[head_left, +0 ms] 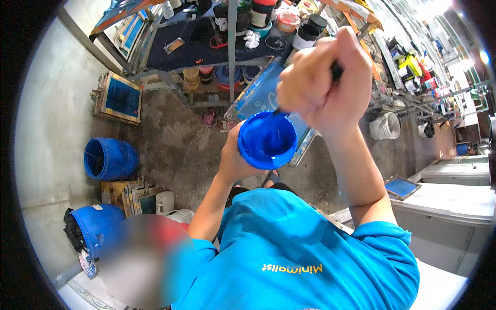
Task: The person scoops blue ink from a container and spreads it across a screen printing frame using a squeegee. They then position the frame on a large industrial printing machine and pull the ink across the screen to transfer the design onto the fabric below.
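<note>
My left hand (pixel 232 152) grips the side of a round container (pixel 267 140) filled with glossy blue ink or paint. My right hand (pixel 323 82) is closed on a dark-handled stirring tool (pixel 337 71), whose lower part reaches down into the blue liquid. The fingers of this hand are slightly blurred and hide much of the tool. Behind the container, a large blue screen frame (pixel 250 98) leans at a slant, partly covered by the container and my right hand.
A shelf (pixel 186 46) holding several tubs stands ahead. Framed screens (pixel 118 98) and blue drums (pixel 111 157) line the left wall (pixel 46 144). A white bucket (pixel 384 125) sits on the floor at right, near a white work surface (pixel 444 201) with a small screen (pixel 402 188).
</note>
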Demonstrator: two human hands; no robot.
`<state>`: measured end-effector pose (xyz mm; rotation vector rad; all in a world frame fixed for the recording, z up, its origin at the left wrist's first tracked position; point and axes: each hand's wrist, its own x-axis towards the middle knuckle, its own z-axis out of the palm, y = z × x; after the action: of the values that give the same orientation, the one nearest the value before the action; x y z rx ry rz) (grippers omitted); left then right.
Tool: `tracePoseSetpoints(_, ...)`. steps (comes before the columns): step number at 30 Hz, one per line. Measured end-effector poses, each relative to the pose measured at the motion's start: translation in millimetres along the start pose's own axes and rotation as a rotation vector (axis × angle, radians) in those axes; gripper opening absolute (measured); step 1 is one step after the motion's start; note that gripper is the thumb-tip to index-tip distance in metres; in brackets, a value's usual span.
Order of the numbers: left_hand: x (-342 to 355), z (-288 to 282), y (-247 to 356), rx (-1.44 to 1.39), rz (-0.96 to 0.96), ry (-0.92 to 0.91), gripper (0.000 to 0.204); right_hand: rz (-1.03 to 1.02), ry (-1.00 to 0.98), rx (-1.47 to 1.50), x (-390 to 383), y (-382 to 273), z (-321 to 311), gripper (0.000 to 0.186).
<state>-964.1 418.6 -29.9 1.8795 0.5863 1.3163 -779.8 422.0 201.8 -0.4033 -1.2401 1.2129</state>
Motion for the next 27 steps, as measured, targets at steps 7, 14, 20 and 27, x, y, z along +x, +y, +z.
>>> tracePoseSetpoints(7, 1.6, 4.9, 5.5, 0.058, -0.16, 0.046, 0.118, -0.112, -0.054, -0.454, -21.3, 20.5, -0.3, 0.053)
tracePoseSetpoints(14, 8.1, 3.3, 6.4, 0.097, -0.357, 0.198, 0.119, -0.132, -0.145, -0.507, -32.6, 21.1, 10.1, 0.059)
tracePoseSetpoints(20, 10.2, 5.1, 3.7, -0.01, -0.036, 0.121, 0.121, -0.027, 0.199, 0.058, -18.6, 15.5, -7.9, 0.066)
tracePoseSetpoints(27, 11.7, 3.2, -1.3, 0.031, 0.047, 0.054, 0.116, 0.015, -0.009, 0.016, 3.0, -3.9, 4.3, 0.067)
